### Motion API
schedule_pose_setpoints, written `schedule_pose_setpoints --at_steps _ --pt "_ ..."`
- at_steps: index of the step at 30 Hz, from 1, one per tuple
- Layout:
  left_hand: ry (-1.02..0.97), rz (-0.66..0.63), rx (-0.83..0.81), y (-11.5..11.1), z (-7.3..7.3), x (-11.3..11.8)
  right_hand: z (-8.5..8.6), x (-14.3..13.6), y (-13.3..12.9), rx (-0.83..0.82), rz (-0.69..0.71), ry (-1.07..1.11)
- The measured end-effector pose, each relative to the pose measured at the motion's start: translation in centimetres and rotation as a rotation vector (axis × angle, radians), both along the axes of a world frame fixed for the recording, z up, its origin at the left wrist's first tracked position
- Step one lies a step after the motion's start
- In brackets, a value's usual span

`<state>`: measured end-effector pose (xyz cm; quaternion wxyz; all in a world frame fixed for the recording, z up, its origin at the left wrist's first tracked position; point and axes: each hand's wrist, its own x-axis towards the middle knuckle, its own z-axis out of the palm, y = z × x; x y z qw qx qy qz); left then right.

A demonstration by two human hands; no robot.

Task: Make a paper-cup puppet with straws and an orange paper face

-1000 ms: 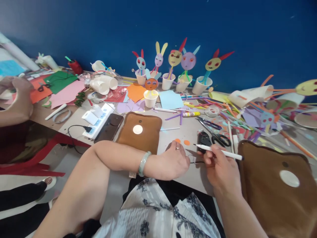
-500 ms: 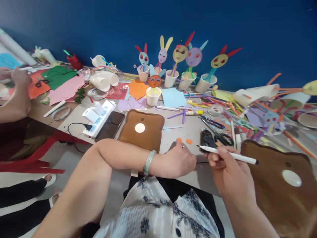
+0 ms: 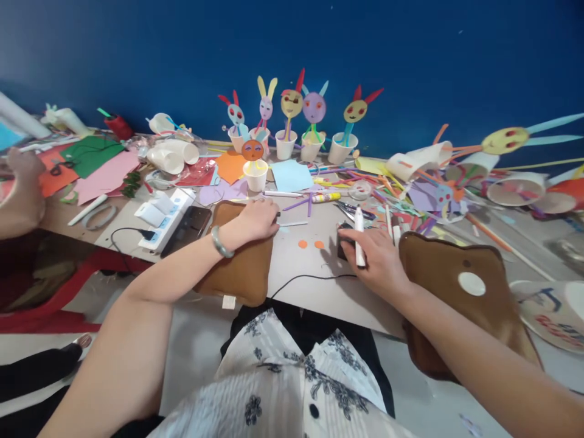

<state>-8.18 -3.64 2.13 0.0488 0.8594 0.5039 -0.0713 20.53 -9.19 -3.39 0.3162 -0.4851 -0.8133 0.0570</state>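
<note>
My right hand (image 3: 376, 255) is closed, with a white marker pen (image 3: 360, 243) held between its fingers and pointing up and away from me. Its fingertips reach a black object (image 3: 343, 238) on the table, mostly hidden under the hand. My left hand (image 3: 259, 219), fingers curled, is over the top of a brown plush pad (image 3: 241, 274); a small dark thing shows at its fingertips, too small to name. Two small orange paper discs (image 3: 311, 244) lie on the table between my hands.
Paper-faced bunny figures in white cups (image 3: 286, 146) stand along the blue wall. A power strip (image 3: 171, 219) and a phone lie left. Scissors and pipe cleaners are scattered at right, near another brown pad (image 3: 451, 304). A co-worker's hand (image 3: 25, 176) is at far left.
My left hand has moved left from the orange discs to the brown pad. The right hand has gone forward to the black object, turning the marker upward. The view has shifted right.
</note>
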Motion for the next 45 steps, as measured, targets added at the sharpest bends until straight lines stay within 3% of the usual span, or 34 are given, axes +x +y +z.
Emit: schedule_pose_setpoints --at_steps 4,9,17,21,25,28,31,35,38,41,45 --pt "-0.08 0.025 -0.012 1.3 -1.8 -1.5 -1.9 0.9 1.5 0.096 -0.073 0.078" --pt "-0.119 0.013 0.006 0.5 -1.6 -2.0 -3.3 1.7 1.9 0.175 -0.064 0.082" --pt "-0.058 0.027 -0.012 -1.2 -1.0 -3.8 -3.0 1.6 1.9 0.248 0.033 -0.135" --pt "-0.027 -0.011 -0.073 -2.6 -1.1 -5.3 -3.0 1.6 1.5 0.257 0.028 -0.188" --pt "-0.024 0.056 -0.04 -2.9 -1.4 -5.8 -3.3 1.7 1.3 0.219 -0.007 -0.236" --pt "-0.052 -0.021 0.096 -2.7 -1.3 -4.3 -3.4 1.7 1.5 0.173 -0.032 -0.228" --pt "-0.079 -0.211 0.224 -3.3 -1.0 -0.5 -3.5 1.9 1.8 0.148 -0.032 -0.217" --pt "-0.083 -0.566 0.095 -6.0 -1.2 6.1 -3.6 2.5 2.4 0.16 -0.038 -0.237" --pt "-0.067 -0.724 0.03 -8.0 -1.6 9.9 -3.8 3.0 2.8 0.148 -0.065 -0.231" --pt "-0.014 -0.726 -0.068 -8.9 -1.6 11.6 -3.8 3.4 2.9 0.118 -0.069 -0.201" --pt "0.082 -0.612 -0.176 -8.4 -1.0 11.2 -3.8 3.6 3.0 0.087 -0.049 -0.133"
